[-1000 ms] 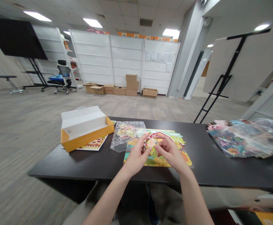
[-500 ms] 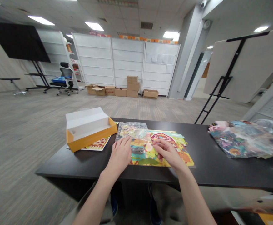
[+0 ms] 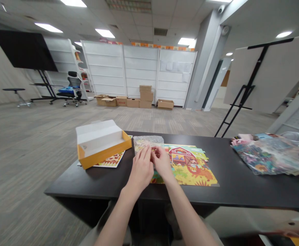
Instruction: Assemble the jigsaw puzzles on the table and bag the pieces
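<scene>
Both of my hands meet over the left part of a colourful farm puzzle [image 3: 190,164] with a red barn, lying on the black table. My left hand [image 3: 142,167] and my right hand [image 3: 161,162] have their fingertips bent together beside a clear plastic bag [image 3: 149,139] of puzzle pieces. Whatever lies between the fingers is too small and covered to make out. The hands hide much of the puzzle's left side and part of the bag.
An open yellow box [image 3: 104,150] with a white inside rests on a printed sheet [image 3: 113,160] at the table's left. Plastic-wrapped colourful items [image 3: 270,153] lie at the right. Cardboard boxes [image 3: 145,96] stand by white shelves behind.
My right hand has moved left from the barn area to meet my left hand, which has shifted slightly right. More of the barn picture shows. The camera view has shifted a little.
</scene>
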A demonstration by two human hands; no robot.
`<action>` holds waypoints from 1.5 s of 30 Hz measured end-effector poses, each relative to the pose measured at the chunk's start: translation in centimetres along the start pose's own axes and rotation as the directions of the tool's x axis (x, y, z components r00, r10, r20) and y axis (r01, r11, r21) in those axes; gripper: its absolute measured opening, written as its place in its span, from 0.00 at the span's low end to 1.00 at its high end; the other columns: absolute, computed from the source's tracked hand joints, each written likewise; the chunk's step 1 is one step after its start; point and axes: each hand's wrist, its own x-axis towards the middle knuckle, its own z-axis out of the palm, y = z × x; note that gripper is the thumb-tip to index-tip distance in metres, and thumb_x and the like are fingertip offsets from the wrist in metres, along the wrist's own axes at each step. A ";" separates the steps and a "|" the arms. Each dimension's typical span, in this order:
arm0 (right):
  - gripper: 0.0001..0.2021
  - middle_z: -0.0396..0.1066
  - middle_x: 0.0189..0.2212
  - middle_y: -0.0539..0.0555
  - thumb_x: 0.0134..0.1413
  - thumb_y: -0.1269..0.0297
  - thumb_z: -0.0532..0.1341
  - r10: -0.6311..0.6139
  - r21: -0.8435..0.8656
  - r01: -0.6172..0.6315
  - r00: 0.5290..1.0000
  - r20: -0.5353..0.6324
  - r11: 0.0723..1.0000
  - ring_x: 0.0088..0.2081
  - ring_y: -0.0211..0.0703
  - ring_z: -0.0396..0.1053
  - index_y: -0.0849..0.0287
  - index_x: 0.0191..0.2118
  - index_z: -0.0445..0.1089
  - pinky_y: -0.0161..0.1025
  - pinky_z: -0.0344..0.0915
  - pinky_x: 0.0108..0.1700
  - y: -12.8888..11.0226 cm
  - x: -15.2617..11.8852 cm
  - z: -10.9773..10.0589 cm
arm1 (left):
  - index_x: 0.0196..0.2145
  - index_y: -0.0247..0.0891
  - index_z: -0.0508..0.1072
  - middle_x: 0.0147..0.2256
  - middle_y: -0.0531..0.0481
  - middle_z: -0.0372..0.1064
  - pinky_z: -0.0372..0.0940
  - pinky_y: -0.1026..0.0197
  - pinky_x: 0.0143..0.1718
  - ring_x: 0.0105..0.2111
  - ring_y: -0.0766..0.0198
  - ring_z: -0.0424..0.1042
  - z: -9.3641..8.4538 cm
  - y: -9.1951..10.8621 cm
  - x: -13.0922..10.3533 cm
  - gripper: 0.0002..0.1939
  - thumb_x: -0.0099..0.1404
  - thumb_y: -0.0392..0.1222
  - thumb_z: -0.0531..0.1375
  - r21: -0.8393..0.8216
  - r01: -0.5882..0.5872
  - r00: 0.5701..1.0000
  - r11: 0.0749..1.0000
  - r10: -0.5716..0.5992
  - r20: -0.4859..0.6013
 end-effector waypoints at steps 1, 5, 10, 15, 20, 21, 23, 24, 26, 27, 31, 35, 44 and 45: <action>0.08 0.74 0.34 0.54 0.58 0.58 0.58 -0.019 -0.051 0.018 1.000 -0.020 0.999 0.32 0.43 0.73 0.56 0.38 0.68 0.40 0.70 0.36 0.0 0.2 0.4 | 0.65 0.34 0.64 0.66 0.37 0.60 0.55 0.43 0.65 0.66 0.48 0.58 0.0 0.0 -0.1 0.33 0.62 0.28 0.50 0.005 -0.002 1.000 1.000 0.002 0.005; 0.05 0.74 0.34 0.55 0.61 0.62 0.56 -0.052 -0.202 0.060 0.998 0.041 0.978 0.36 0.45 0.71 0.56 0.38 0.67 0.42 0.69 0.42 0.0 0.8 1.2 | 0.65 0.33 0.62 0.66 0.36 0.59 0.55 0.43 0.65 0.66 0.48 0.56 -0.2 -0.2 0.0 0.33 0.63 0.28 0.49 0.014 -0.015 1.000 1.000 0.015 0.011; 0.13 0.74 0.46 0.61 0.58 0.71 0.58 -0.160 -0.294 0.231 0.956 0.246 0.927 0.49 0.51 0.70 0.57 0.49 0.70 0.49 0.66 0.53 0.0 0.9 0.1 | 0.66 0.33 0.61 0.66 0.37 0.58 0.56 0.43 0.65 0.65 0.47 0.57 -0.2 -0.2 0.1 0.33 0.62 0.29 0.50 0.049 -0.031 0.999 0.998 0.030 0.010; 0.15 0.75 0.49 0.61 0.59 0.72 0.57 -0.254 -0.305 0.381 0.888 0.382 0.873 0.53 0.51 0.70 0.58 0.49 0.74 0.50 0.64 0.58 -0.7 0.0 -3.3 | 0.63 0.33 0.63 0.64 0.37 0.62 0.60 0.43 0.63 0.64 0.48 0.60 0.1 0.2 0.2 0.30 0.63 0.29 0.50 0.129 -0.034 0.999 0.991 0.035 -0.004; 0.12 0.80 0.38 0.55 0.62 0.59 0.58 -0.112 -0.276 0.201 0.945 0.308 0.940 0.37 0.45 0.77 0.58 0.43 0.77 0.40 0.72 0.40 -1.3 -0.7 -10.8 | 0.52 0.36 0.70 0.56 0.40 0.70 0.62 0.44 0.61 0.60 0.50 0.65 -0.4 1.2 0.5 0.20 0.64 0.28 0.50 0.116 -0.053 0.993 0.992 0.065 -0.103; 0.13 0.80 0.38 0.55 0.61 0.58 0.58 -0.094 -0.357 0.161 0.976 0.198 0.920 0.36 0.46 0.77 0.57 0.42 0.77 0.40 0.71 0.40 -1.0 -0.7 -12.8 | 0.49 0.36 0.70 0.54 0.40 0.71 0.62 0.44 0.60 0.58 0.51 0.67 -0.5 1.5 0.5 0.18 0.65 0.28 0.50 0.094 -0.072 0.989 0.993 0.084 -0.125; 0.13 0.80 0.37 0.57 0.60 0.58 0.58 -0.034 -0.561 -0.009 0.997 -0.066 0.828 0.38 0.48 0.77 0.58 0.40 0.77 0.41 0.70 0.42 -0.1 -0.5 -17.1 | 0.46 0.37 0.71 0.51 0.41 0.72 0.64 0.47 0.59 0.56 0.53 0.69 -0.5 2.4 0.5 0.15 0.66 0.28 0.50 0.043 -0.127 0.981 0.991 0.132 -0.143; 0.13 0.80 0.36 0.58 0.59 0.59 0.58 -0.002 -0.644 -0.134 0.979 -0.206 0.753 0.39 0.50 0.77 0.59 0.39 0.77 0.41 0.69 0.43 0.6 -0.5 -19.0 | 0.46 0.38 0.70 0.50 0.42 0.73 0.65 0.48 0.58 0.54 0.54 0.70 -0.3 2.9 0.4 0.15 0.67 0.28 0.50 0.018 -0.162 0.979 0.987 0.163 -0.122; 0.14 0.80 0.40 0.62 0.59 0.60 0.58 0.090 -0.742 -0.328 0.935 -0.342 0.584 0.42 0.54 0.77 0.61 0.43 0.77 0.44 0.68 0.44 2.3 -0.5 -22.1 | 0.48 0.38 0.70 0.48 0.43 0.74 0.67 0.52 0.54 0.50 0.56 0.72 0.4 3.9 0.1 0.16 0.68 0.28 0.49 -0.014 -0.238 0.971 0.971 0.239 0.000; 0.16 0.79 0.43 0.64 0.59 0.58 0.58 0.130 -0.780 -0.359 0.930 -0.343 0.513 0.44 0.56 0.77 0.62 0.45 0.77 0.45 0.68 0.45 3.1 -0.6 -23.1 | 0.49 0.39 0.70 0.47 0.44 0.74 0.68 0.53 0.52 0.49 0.56 0.72 0.9 4.5 -0.1 0.16 0.68 0.29 0.49 -0.019 -0.275 0.956 0.961 0.275 0.097; 0.25 0.75 0.51 0.69 0.61 0.52 0.56 0.137 -0.878 -0.343 0.939 -0.315 0.334 0.50 0.63 0.74 0.65 0.55 0.73 0.48 0.67 0.48 5.1 -0.8 -23.9 | 0.55 0.37 0.69 0.51 0.41 0.73 0.66 0.49 0.54 0.52 0.52 0.71 3.4 6.1 -1.0 0.16 0.72 0.36 0.51 0.056 -0.358 0.870 0.932 0.311 0.383; 0.24 0.75 0.51 0.67 0.61 0.53 0.57 0.130 -0.890 -0.316 0.949 -0.289 0.329 0.49 0.62 0.73 0.63 0.57 0.71 0.48 0.66 0.48 5.2 -0.6 -23.1 | 0.64 0.33 0.62 0.64 0.35 0.61 0.60 0.42 0.60 0.63 0.44 0.60 5.3 6.6 -1.5 0.26 0.73 0.48 0.53 0.143 -0.348 0.858 0.927 0.253 0.447; 0.15 0.76 0.36 0.60 0.53 0.57 0.63 0.047 -0.795 -0.322 0.936 -0.348 0.514 0.39 0.51 0.74 0.61 0.42 0.74 0.42 0.67 0.43 5.1 -1.3 -24.6 | 0.62 0.35 0.65 0.59 0.37 0.68 0.60 0.42 0.57 0.59 0.44 0.64 4.7 7.4 -1.1 0.25 0.74 0.51 0.53 0.156 -0.338 0.851 0.928 0.231 0.471; 0.13 0.76 0.34 0.58 0.51 0.57 0.63 0.044 -0.775 -0.321 0.934 -0.356 0.545 0.37 0.50 0.74 0.60 0.40 0.74 0.42 0.67 0.42 5.3 -1.6 -25.0 | 0.61 0.35 0.66 0.57 0.38 0.69 0.61 0.43 0.56 0.57 0.45 0.66 4.5 7.4 -1.1 0.24 0.74 0.51 0.53 0.144 -0.348 0.846 0.927 0.244 0.475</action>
